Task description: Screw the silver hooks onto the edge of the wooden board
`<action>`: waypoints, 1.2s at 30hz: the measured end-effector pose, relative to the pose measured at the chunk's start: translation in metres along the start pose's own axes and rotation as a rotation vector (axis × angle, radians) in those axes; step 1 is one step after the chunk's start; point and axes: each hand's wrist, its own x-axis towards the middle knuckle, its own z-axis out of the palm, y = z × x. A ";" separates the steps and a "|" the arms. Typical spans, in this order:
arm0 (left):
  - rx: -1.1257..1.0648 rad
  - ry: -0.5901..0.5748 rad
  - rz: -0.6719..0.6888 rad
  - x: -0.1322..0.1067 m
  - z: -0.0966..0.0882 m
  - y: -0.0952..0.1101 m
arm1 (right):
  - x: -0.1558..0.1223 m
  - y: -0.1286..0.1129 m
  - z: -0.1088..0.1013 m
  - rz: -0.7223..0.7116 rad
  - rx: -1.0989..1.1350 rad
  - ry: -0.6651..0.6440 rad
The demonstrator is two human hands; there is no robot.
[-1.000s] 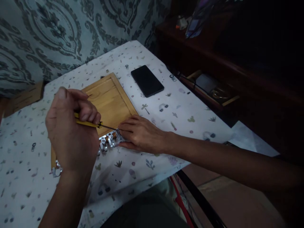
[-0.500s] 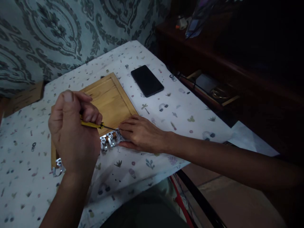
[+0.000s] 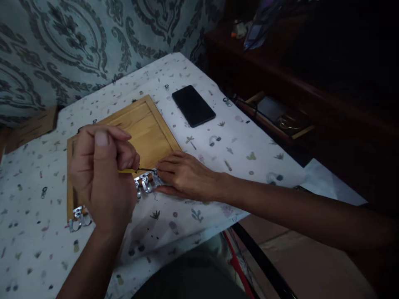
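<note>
My left hand (image 3: 104,178) is closed round the yellow handle of a screwdriver (image 3: 128,170). The thin shaft points right, and its tip meets the end of a metal hook rail (image 3: 145,182) beside my right fingertips. This silvery rail runs along the near edge of a framed wooden board (image 3: 146,128) lying flat on the table. My right hand (image 3: 187,176) grips the right end of the rail at the board's near right corner, thumb below and fingers above. More of the hooks (image 3: 78,218) show at the left end; my left hand and wrist hide the middle.
A black phone (image 3: 193,106) lies beyond the board on the patterned tablecloth (image 3: 249,145). Flat brown cardboard (image 3: 33,126) is at the far left, by the wallpapered wall (image 3: 71,37). Right of the table is dark furniture with an open drawer (image 3: 277,116).
My left hand has turned and shifted slightly right and down with the screwdriver, baring more hooks at the left. My right hand keeps its place.
</note>
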 end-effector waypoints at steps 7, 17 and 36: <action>-0.062 -0.167 -0.032 0.001 0.001 -0.002 | -0.001 -0.001 0.001 0.008 -0.005 0.023; -0.138 -0.238 -0.075 0.012 0.005 -0.010 | -0.001 -0.001 0.001 0.001 0.004 0.019; -0.199 -0.579 -0.150 0.035 -0.002 -0.018 | 0.000 -0.001 0.001 -0.016 -0.006 0.023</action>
